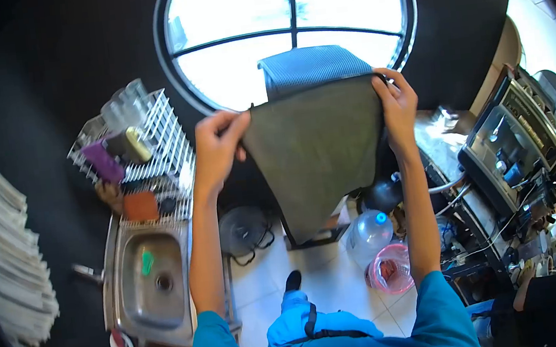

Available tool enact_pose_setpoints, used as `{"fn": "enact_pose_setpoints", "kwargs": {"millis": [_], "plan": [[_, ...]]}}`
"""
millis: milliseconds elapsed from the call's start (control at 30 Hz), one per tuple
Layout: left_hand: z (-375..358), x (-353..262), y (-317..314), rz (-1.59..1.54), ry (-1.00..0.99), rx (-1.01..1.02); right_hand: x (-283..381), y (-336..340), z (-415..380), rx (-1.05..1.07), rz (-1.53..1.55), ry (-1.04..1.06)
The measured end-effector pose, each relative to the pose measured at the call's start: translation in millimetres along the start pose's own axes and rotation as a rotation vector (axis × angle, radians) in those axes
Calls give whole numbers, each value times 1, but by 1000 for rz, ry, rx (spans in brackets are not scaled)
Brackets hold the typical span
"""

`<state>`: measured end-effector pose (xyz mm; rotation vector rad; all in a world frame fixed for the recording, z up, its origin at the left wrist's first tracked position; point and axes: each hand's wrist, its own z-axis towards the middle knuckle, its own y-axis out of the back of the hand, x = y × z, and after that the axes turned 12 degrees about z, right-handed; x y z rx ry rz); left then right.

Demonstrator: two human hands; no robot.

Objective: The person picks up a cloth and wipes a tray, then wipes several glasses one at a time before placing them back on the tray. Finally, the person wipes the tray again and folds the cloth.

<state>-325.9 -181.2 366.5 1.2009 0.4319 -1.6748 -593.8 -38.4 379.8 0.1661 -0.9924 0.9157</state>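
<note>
A dark olive cloth [319,149] with a darker edging hangs stretched between my two hands, in front of the round window. My left hand [218,139] pinches its upper left corner between thumb and fingers. At the upper right corner my right hand [395,97] is closed on the edge. The cloth narrows downward to a lower point on the left side. Behind its top edge stands a blue mesh-patterned panel [317,64], its lower part hidden by the cloth.
Left are a steel sink [127,281] and a white dish rack [165,128] with glasses. A toaster oven [512,142] stands on the right counter. On the floor are a large clear bottle [369,231], a pink basket [402,248] and a dark round lidded pot [243,228].
</note>
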Motion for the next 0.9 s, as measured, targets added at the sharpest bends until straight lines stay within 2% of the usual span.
{"fn": "enact_pose_setpoints", "kwargs": {"millis": [67, 133, 200, 233, 267, 400, 467, 600, 733, 833, 900], "plan": [[92, 24, -20, 28, -175, -179, -34, -11, 65, -84, -262, 21], [163, 47, -42, 210, -130, -217, -85, -9, 116, -63, -470, -21], [201, 68, -77, 757, -276, -418, -118, -11, 128, -61, -693, 227], [208, 75, -81, 553, -216, -264, -124, -5, 125, -80, -719, 240], [209, 91, -93, 403, -382, -373, -117, -7, 109, -131, -695, 282], [115, 78, -125, -297, -280, -158, -83, 12, 23, -115, -452, 5], [69, 74, -145, -340, -308, 32, -61, 20, -20, -161, -396, -21], [-24, 35, -182, -654, -242, 388, 9, 38, -118, -265, -349, 61], [-137, -27, -209, -835, -139, 662, 94, 38, -257, -624, -379, 39], [-238, -65, -220, -1039, -85, 998, 165, 29, -379, -862, -516, 68], [-304, -97, -220, -1029, -154, 1189, 207, 20, -452, -1011, -581, 95]]}}
